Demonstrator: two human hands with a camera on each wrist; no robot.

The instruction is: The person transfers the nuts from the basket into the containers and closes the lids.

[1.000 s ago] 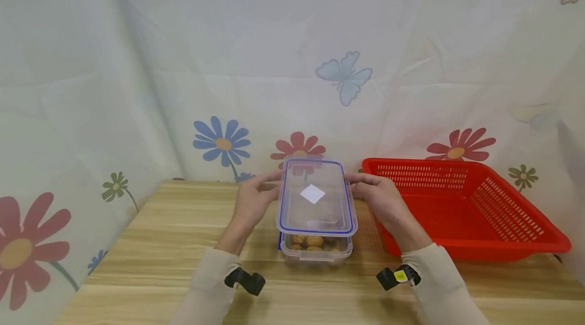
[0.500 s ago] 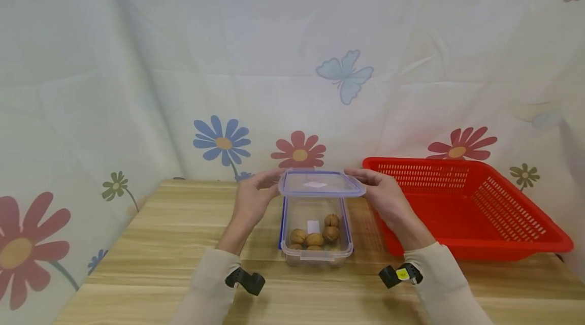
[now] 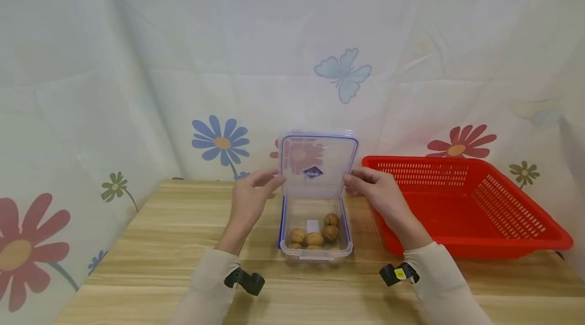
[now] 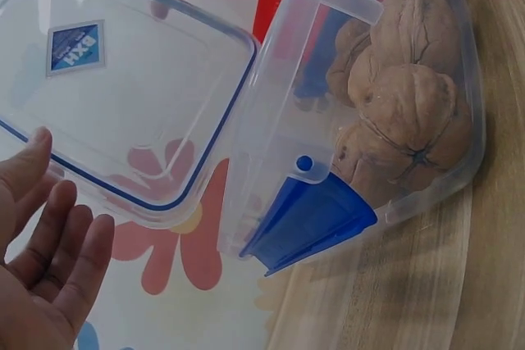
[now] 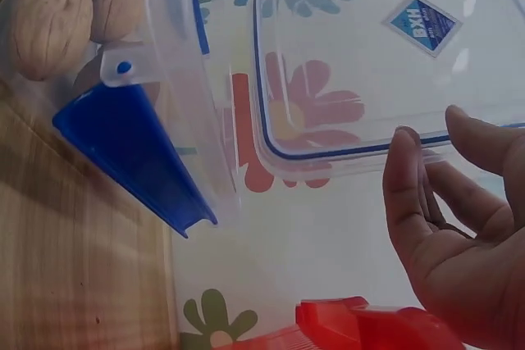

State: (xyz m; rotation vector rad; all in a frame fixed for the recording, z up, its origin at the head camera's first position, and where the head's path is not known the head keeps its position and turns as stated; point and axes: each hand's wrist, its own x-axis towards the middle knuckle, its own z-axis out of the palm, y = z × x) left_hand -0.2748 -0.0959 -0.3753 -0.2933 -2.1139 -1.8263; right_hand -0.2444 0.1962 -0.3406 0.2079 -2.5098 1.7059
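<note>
Beside the clear plastic box, on its right, you have the red slotted plastic basket (image 3: 466, 203), both standing on the pale wood-grain table (image 3: 151, 244) before the flowered cloth backdrop (image 3: 137, 61). The clear rectangular plastic box with blue side clips (image 3: 315, 233) sits between your forearms. Above its far end you hold the clear blue-rimmed plastic lid (image 3: 317, 165) upright, the label facing you.

Your left hand (image 3: 251, 198) touches the lid's left edge with fingers nearly straight; your right hand (image 3: 375, 193) pinches the right edge between thumb and fingertips. I judge the lid light, stiff enough but smooth and slippery, so take it by the raised rim on both long sides, not the flat panel.

In the box lie several brown whole walnuts (image 3: 315, 236), hard-shelled and likely to roll.

Only the wrist views show the blue clip (image 4: 308, 219) flipped open; the head view alone shows the basket and how the lid stands over the box.
</note>
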